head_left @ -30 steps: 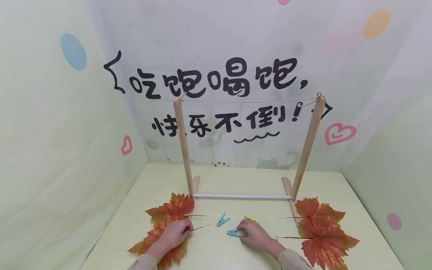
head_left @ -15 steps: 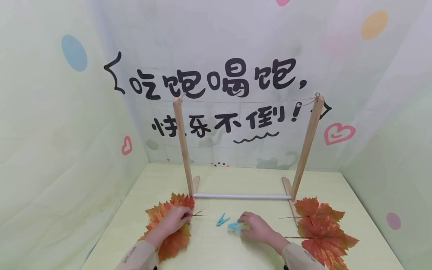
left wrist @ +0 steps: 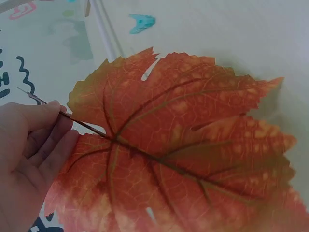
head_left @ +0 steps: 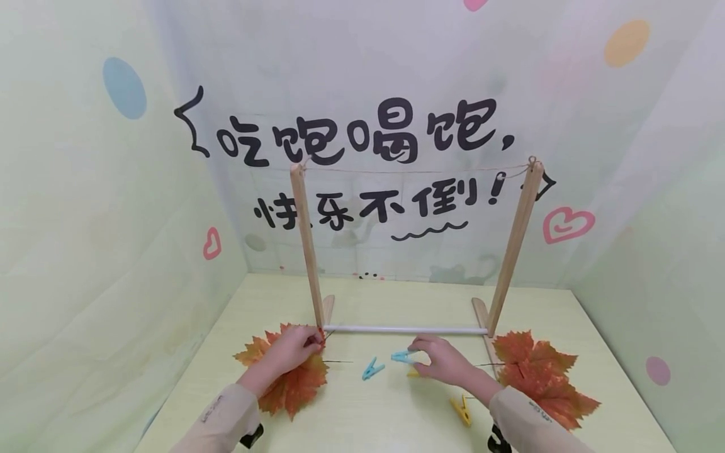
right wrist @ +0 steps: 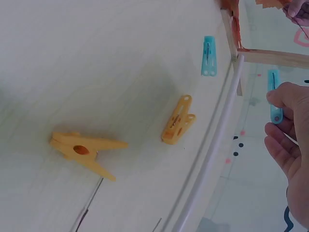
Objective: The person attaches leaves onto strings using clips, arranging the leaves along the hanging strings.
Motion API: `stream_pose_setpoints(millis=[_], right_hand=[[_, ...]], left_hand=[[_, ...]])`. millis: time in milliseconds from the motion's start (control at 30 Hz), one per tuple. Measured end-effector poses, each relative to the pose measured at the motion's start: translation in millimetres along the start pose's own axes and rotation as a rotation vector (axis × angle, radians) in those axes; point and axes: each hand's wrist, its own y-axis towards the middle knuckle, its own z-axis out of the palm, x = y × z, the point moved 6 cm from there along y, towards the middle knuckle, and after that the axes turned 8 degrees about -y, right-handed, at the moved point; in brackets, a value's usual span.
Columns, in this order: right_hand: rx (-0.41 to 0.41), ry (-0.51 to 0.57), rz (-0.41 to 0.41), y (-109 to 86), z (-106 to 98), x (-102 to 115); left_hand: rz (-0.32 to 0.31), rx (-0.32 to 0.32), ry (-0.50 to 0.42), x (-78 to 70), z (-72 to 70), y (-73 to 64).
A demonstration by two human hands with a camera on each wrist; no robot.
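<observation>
My left hand [head_left: 291,349] pinches the thin stem of an orange-red maple leaf [left wrist: 183,140] between thumb and fingers; in the left wrist view the leaf spreads out to the right of the hand. Below it in the head view, another maple leaf [head_left: 297,387] lies on the table, its stem pointing right. My right hand [head_left: 444,362] holds a light blue clothespin [right wrist: 273,94] by thumb and fingers, above the table. A second blue clothespin [head_left: 372,369] lies to its left. Two yellow clothespins lie on the table, one [right wrist: 177,121] near the white rod, the other [head_left: 461,412] closer to me.
Behind my hands stands a wooden frame with a left post [head_left: 308,251], a right post [head_left: 515,251] and a thin string [head_left: 419,171] tied between their tops. A white rod [head_left: 404,329] joins the bases. Overlapping maple leaves [head_left: 544,384] lie at the right.
My left hand has moved forward with the leaf, away from the leaf left on the table. My right hand has lifted the blue clothespin and moved forward, uncovering a yellow clothespin near me.
</observation>
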Motion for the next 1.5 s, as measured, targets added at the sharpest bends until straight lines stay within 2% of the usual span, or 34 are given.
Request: stream_pose_setpoints(millis=[167,333,433,567,800,1033,1367,1500], right_hand=[[-0.001,-0.01,-0.012,3.4,-14.2,-3.3],[-0.005,-0.025,-0.022,7.7,-24.6,-6.5],[-0.013,-0.041,-0.039,11.5,-30.6,-7.3],[-0.03,-0.059,-0.063,17.3,-41.0,-6.6],[-0.051,-0.082,-0.084,28.4,-61.5,-4.8],[-0.079,-0.094,-0.119,37.7,-85.0,-1.9],[-0.132,-0.09,-0.146,47.1,-116.8,2.1],[-0.17,-0.108,-0.201,51.3,-128.0,5.4]], left_hand=[[-0.039,-0.022,0.015,-6.9,-11.6,7.6],[-0.05,-0.012,-0.039,-13.7,-21.9,11.9],[-0.032,-0.021,-0.036,-19.4,-29.1,15.3],[0.022,-0.054,0.019,-30.5,-39.8,22.8],[0.009,-0.105,0.04,-50.9,-58.8,37.4],[0.041,-0.167,0.028,-71.7,-76.5,47.6],[0.08,-0.218,0.014,-88.6,-92.4,63.6],[0.085,-0.226,0.038,-95.7,-99.4,68.4]])
